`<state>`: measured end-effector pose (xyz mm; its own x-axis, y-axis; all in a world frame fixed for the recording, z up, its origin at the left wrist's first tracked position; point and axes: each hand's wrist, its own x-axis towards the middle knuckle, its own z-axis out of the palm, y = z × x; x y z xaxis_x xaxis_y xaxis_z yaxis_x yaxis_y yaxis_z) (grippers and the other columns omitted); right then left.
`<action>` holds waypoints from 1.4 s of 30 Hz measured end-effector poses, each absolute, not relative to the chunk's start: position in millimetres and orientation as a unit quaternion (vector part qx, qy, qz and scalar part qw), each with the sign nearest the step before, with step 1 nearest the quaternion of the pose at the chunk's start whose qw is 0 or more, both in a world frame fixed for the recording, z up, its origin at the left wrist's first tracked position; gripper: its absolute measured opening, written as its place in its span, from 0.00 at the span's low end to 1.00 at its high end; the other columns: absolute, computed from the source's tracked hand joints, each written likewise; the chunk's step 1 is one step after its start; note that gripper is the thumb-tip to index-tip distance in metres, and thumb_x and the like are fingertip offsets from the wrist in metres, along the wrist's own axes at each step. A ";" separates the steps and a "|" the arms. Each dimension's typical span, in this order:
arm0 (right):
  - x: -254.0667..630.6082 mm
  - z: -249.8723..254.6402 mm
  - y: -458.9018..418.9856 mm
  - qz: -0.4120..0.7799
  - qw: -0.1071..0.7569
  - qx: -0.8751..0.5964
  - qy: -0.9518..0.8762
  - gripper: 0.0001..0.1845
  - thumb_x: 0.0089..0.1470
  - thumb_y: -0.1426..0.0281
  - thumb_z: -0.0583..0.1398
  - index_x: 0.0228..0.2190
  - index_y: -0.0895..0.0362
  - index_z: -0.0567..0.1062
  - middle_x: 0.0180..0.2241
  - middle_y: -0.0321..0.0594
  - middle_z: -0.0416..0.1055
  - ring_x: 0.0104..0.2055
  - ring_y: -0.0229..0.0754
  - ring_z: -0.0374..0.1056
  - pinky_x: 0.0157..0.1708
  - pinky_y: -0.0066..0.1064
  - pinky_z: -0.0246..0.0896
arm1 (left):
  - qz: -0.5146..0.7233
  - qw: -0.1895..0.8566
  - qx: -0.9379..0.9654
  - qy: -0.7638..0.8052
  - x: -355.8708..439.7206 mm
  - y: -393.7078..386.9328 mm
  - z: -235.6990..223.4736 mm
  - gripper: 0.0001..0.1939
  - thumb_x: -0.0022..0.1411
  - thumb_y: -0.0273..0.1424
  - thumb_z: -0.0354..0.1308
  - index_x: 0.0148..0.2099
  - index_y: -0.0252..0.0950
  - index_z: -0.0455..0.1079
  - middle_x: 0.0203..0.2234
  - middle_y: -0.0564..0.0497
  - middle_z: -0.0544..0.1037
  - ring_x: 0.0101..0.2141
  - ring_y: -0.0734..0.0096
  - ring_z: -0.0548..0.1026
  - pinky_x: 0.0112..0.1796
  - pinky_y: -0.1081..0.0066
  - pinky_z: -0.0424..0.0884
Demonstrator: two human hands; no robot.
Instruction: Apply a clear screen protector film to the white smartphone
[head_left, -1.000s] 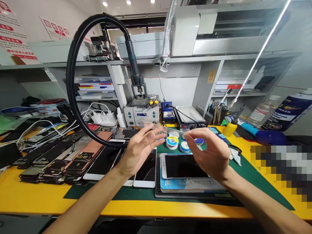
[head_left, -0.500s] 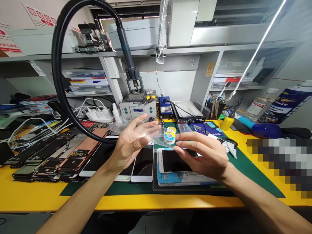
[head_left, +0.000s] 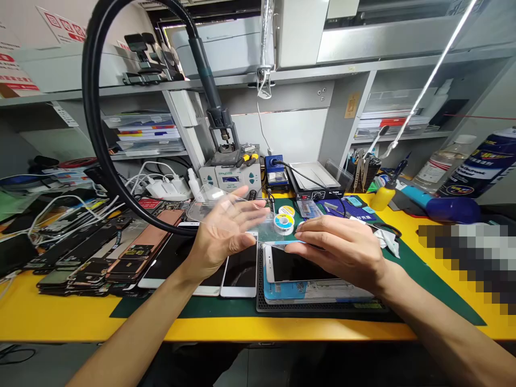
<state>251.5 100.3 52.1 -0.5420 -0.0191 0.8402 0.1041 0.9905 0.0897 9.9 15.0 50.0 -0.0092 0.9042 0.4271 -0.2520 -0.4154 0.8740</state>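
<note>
A clear, thin phone-sized sheet, maybe a screen film or protector, is held up above the bench. My right hand pinches its right end between thumb and fingertips. My left hand is at its other end with fingers spread and palm turned inward; the see-through sheet overlaps it, and whether they touch I cannot tell. Below my right hand a white phone with a black screen lies on a blue-and-white box. Left of it rests another white-framed phone.
Stacked phone parts fill the left side. A black hose arches over the hot-air station. Behind my hands are a solder spool and a flat heating plate. A yellow bottle stands right on the green mat.
The clear sheet has tilted so its flat face shows more. My right hand has moved slightly left and lower, its fingers closer together. My left hand has turned its palm a little; the view has shifted.
</note>
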 end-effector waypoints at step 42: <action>247.1 59.1 88.3 0.378 0.412 -0.260 -0.788 0.11 0.58 0.63 0.68 0.40 0.56 0.82 0.37 0.43 0.81 0.33 0.40 0.75 0.31 0.31 0.73 | 0.624 0.446 0.577 0.279 4.2 10.2 48.4 0.40 0.56 0.34 0.75 0.67 0.43 0.64 0.57 0.38 0.77 0.59 0.39 0.74 0.62 0.41 0.67</action>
<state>247.1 88.3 59.1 -0.5259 0.7199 0.4530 0.0978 0.5802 -0.8086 4.2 10.2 48.4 0.0645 0.8798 0.4710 -0.2350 -0.4453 0.8640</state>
